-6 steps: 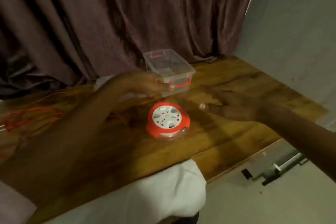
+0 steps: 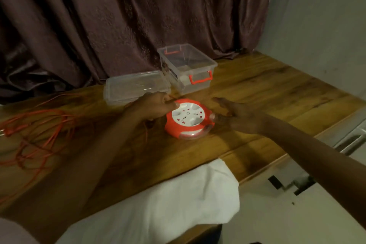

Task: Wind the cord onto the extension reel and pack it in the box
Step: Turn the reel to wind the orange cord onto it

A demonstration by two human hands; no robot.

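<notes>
Left hand [image 2: 153, 106] is curling its fingers onto the reel [image 2: 188, 120] mid-table, right hand [image 2: 235, 117] is touching its right edge with fingers loosely spread, while the cord [image 2: 37, 125] is sprawling unwound at left and the box [image 2: 186, 67] is waiting open beyond.

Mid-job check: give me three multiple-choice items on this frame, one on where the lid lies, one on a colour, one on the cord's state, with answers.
1. Where is the clear lid?
A. on the storage box
B. flat on the table, left of the box
C. under the reel

2. What colour are the handles of the clear storage box?
A. orange-red
B. blue
C. black

3. What state is the orange cord in?
A. fully wound
B. mostly loose on the table
C. packed in the box

Answers: 1 B, the lid lies beside the open box on the wooden table. 2 A, both clips match the extension reel. 3 B, loops sprawl left of the left hand.
</notes>
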